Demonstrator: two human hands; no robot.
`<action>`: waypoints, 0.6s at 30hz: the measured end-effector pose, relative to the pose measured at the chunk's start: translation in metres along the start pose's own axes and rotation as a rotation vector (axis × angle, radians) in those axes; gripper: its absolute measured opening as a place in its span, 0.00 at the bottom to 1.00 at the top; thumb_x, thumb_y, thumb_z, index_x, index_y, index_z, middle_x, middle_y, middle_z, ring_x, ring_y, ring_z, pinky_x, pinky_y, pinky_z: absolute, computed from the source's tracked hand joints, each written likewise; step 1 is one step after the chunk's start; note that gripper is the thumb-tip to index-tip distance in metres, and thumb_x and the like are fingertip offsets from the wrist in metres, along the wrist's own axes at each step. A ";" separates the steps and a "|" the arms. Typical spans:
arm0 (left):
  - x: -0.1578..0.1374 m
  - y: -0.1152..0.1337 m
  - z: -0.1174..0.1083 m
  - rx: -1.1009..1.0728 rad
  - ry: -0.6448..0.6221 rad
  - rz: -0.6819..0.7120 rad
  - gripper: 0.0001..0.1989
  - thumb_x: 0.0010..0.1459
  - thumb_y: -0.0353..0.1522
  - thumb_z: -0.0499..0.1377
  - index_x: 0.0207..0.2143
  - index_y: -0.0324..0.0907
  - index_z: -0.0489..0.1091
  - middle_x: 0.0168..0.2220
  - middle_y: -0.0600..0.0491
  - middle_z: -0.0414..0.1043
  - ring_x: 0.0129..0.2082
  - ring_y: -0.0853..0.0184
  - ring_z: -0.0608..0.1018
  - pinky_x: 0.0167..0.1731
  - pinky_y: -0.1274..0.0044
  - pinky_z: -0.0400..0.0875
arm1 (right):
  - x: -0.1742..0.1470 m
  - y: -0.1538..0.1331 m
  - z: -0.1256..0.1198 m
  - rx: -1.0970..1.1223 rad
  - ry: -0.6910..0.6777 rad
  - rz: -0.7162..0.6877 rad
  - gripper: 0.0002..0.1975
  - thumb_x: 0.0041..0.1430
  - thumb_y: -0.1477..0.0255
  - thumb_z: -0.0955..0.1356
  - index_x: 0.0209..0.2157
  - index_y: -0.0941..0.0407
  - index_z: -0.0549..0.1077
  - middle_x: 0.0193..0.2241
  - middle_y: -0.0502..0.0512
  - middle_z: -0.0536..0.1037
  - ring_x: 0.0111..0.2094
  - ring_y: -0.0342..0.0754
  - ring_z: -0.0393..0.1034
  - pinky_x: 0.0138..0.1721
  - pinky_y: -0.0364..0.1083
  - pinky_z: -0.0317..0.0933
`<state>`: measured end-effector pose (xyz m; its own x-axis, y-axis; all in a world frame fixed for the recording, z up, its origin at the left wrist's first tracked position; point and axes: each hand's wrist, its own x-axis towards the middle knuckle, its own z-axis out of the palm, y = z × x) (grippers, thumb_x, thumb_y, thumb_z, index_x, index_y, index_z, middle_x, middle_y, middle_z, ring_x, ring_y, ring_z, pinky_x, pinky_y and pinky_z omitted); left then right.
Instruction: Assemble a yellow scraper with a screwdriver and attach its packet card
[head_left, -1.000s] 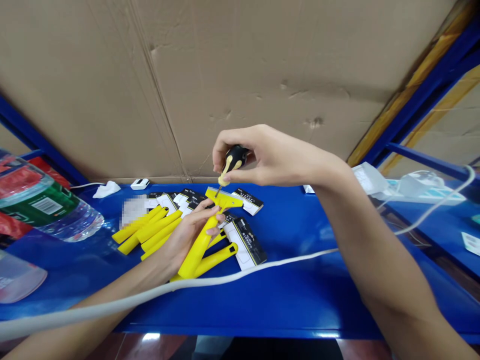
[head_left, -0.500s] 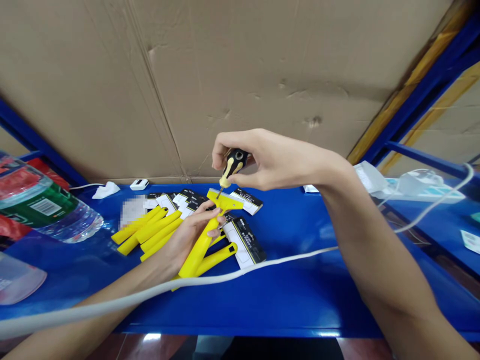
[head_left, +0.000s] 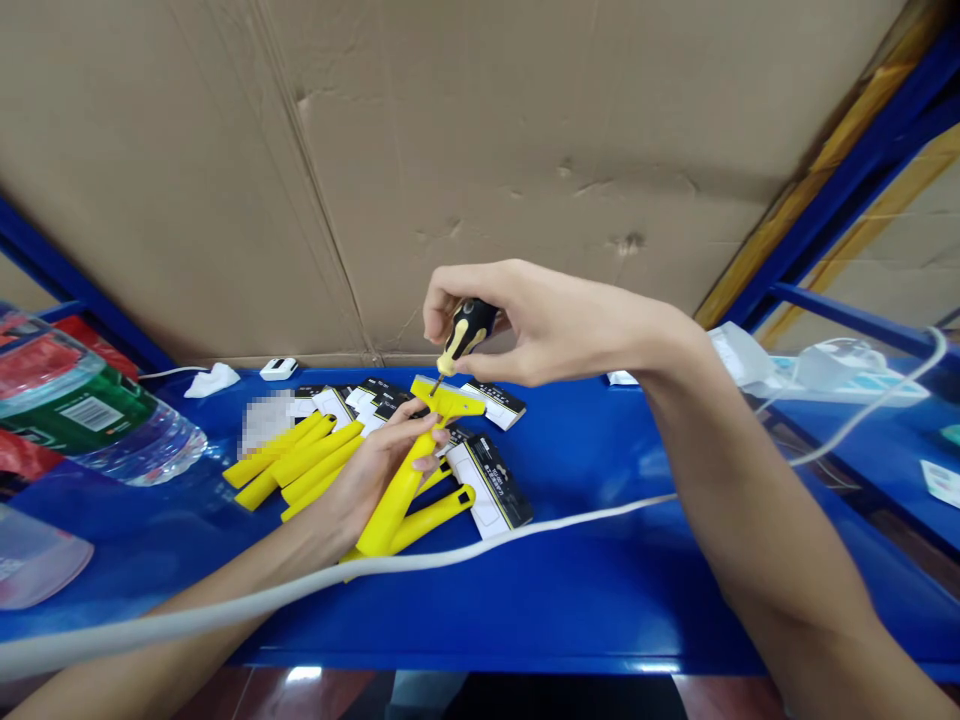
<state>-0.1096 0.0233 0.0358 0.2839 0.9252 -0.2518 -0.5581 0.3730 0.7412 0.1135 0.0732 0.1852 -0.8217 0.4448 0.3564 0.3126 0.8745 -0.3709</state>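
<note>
My left hand (head_left: 386, 462) is closed round the neck of a yellow scraper (head_left: 395, 500), its wide head tilted up and away from me. From above, my right hand (head_left: 499, 318) grips the black and cream handle of a screwdriver (head_left: 463, 338). The screwdriver's tip meets the left part of the scraper head, where a screw would be too small to make out. Beneath the held scraper lies another yellow handle (head_left: 435, 520). Several more yellow handles (head_left: 311, 462) rest side by side left of my left hand.
Black and white packaging cards (head_left: 491, 485) lie around the hands on the blue table (head_left: 600, 570). A white cable (head_left: 300, 590) crosses in front, over my left forearm. At left are a large water bottle (head_left: 97, 410) and a clear plastic container (head_left: 37, 560). Cardboard (head_left: 450, 150) stands behind.
The screwdriver handle has turned slightly in my right hand's fingers. Both hands and the scraper stay in nearly the same place.
</note>
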 end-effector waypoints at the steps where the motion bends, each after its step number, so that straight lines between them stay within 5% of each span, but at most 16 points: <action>1: 0.001 0.000 0.000 -0.005 -0.003 0.004 0.13 0.67 0.22 0.62 0.49 0.44 0.68 0.34 0.52 0.74 0.19 0.75 0.70 0.20 0.86 0.68 | 0.000 0.000 0.000 0.007 -0.009 0.005 0.15 0.59 0.82 0.72 0.45 0.52 0.75 0.47 0.51 0.83 0.43 0.48 0.75 0.42 0.47 0.67; 9: -0.003 0.003 0.006 -0.008 0.046 -0.014 0.12 0.67 0.22 0.62 0.48 0.45 0.67 0.34 0.52 0.73 0.19 0.75 0.71 0.19 0.86 0.68 | 0.003 0.001 0.000 -0.056 0.080 0.056 0.05 0.63 0.73 0.75 0.40 0.54 0.77 0.35 0.50 0.81 0.35 0.46 0.72 0.35 0.47 0.61; 18: -0.004 0.002 0.004 0.006 0.026 -0.031 0.13 0.68 0.24 0.63 0.48 0.46 0.65 0.34 0.52 0.73 0.19 0.75 0.70 0.19 0.86 0.68 | 0.003 0.006 0.002 -0.154 0.130 0.073 0.09 0.65 0.65 0.76 0.39 0.55 0.77 0.34 0.51 0.80 0.35 0.47 0.70 0.36 0.47 0.59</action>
<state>-0.1084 0.0200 0.0408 0.2811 0.9145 -0.2909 -0.5444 0.4016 0.7364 0.1117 0.0791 0.1819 -0.7287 0.5207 0.4449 0.4465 0.8537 -0.2679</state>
